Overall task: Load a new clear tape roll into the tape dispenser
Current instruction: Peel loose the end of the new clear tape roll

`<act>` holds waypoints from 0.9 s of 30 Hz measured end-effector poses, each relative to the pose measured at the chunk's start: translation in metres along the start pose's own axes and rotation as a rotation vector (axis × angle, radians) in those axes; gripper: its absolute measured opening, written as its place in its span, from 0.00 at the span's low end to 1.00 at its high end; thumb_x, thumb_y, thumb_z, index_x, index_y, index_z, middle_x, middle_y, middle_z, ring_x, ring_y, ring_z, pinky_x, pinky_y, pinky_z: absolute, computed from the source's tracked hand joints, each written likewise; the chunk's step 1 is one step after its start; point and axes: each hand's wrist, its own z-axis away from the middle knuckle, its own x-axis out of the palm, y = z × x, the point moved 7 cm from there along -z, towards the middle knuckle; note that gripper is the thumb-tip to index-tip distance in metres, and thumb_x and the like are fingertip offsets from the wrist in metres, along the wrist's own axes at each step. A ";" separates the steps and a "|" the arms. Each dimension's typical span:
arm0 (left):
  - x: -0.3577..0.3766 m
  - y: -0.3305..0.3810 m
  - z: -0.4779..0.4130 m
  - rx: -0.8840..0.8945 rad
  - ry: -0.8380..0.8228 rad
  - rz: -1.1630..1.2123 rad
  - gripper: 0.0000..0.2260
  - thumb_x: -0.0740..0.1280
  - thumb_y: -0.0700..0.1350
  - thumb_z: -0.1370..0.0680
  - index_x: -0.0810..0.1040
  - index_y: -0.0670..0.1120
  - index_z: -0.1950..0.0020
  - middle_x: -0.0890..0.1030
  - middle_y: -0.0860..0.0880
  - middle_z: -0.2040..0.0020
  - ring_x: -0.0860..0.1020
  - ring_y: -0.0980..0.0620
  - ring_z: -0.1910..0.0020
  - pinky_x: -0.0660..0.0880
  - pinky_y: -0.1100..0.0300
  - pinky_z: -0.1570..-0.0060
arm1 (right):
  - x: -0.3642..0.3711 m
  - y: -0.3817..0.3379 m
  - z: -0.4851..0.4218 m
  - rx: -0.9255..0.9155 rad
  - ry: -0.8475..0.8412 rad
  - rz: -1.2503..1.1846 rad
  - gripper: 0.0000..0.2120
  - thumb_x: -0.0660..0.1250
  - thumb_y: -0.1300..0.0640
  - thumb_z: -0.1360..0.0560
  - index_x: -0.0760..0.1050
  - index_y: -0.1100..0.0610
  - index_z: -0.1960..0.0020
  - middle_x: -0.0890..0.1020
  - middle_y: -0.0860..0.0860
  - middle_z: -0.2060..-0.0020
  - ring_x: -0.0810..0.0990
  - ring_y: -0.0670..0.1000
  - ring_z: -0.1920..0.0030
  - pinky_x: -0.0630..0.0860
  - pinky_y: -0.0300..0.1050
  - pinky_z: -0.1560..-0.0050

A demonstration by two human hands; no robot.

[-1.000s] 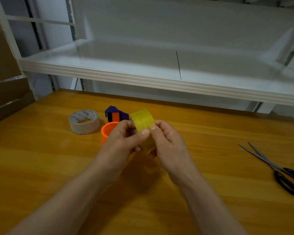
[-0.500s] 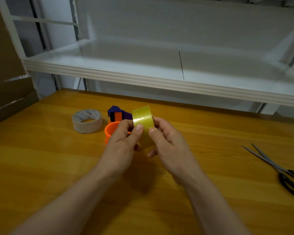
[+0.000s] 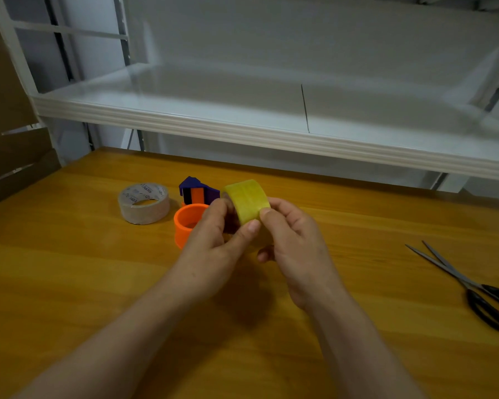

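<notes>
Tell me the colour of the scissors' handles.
Black. The scissors lie to the right of the hands; the head view, the only one, shows them clearly.

The lower half of the clear tape roll (image 3: 247,198) at frame centre is hidden behind the left hand (image 3: 213,240) and right hand (image 3: 293,240) that pinch it, so its core and any loose end cannot be made out. The left hand also covers the right side of the orange ring (image 3: 185,223), and the roll covers the right end of the tape dispenser (image 3: 198,192), so how those two join cannot be told. Print on the grey roll (image 3: 143,203) at centre left is too small to read. The scissors (image 3: 473,286) lose part of a handle loop at the right edge. Both forearms run off the bottom edge, the cardboard (image 3: 0,110) off the left.
</notes>
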 end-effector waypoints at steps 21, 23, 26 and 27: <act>-0.012 -0.004 -0.002 -0.190 0.098 0.466 0.25 0.65 0.55 0.25 0.76 0.34 0.42 0.76 0.42 0.59 0.73 0.50 0.64 0.73 0.62 0.69 | 0.010 -0.001 0.000 -0.028 -0.103 0.033 0.17 0.59 0.61 0.17 0.79 0.50 0.33 0.85 0.54 0.48 0.84 0.59 0.55 0.79 0.45 0.64; -0.011 -0.002 -0.002 -0.163 0.075 0.362 0.23 0.67 0.57 0.27 0.77 0.41 0.42 0.79 0.44 0.57 0.75 0.48 0.61 0.75 0.60 0.65 | 0.008 0.000 0.000 -0.023 -0.079 0.018 0.16 0.60 0.60 0.18 0.80 0.51 0.35 0.85 0.55 0.48 0.84 0.61 0.52 0.78 0.43 0.63; -0.009 0.000 -0.001 -0.084 0.039 0.038 0.18 0.69 0.58 0.29 0.76 0.52 0.43 0.81 0.47 0.50 0.79 0.50 0.57 0.79 0.54 0.56 | 0.005 0.001 0.000 0.001 -0.055 -0.037 0.15 0.60 0.60 0.18 0.82 0.49 0.40 0.87 0.52 0.50 0.84 0.48 0.57 0.77 0.41 0.64; -0.008 0.001 0.000 -0.058 0.036 -0.022 0.16 0.69 0.57 0.27 0.75 0.53 0.43 0.81 0.47 0.50 0.80 0.51 0.55 0.80 0.53 0.55 | 0.004 0.001 0.000 0.006 -0.048 -0.056 0.15 0.60 0.60 0.18 0.82 0.49 0.41 0.87 0.51 0.51 0.83 0.45 0.58 0.77 0.41 0.64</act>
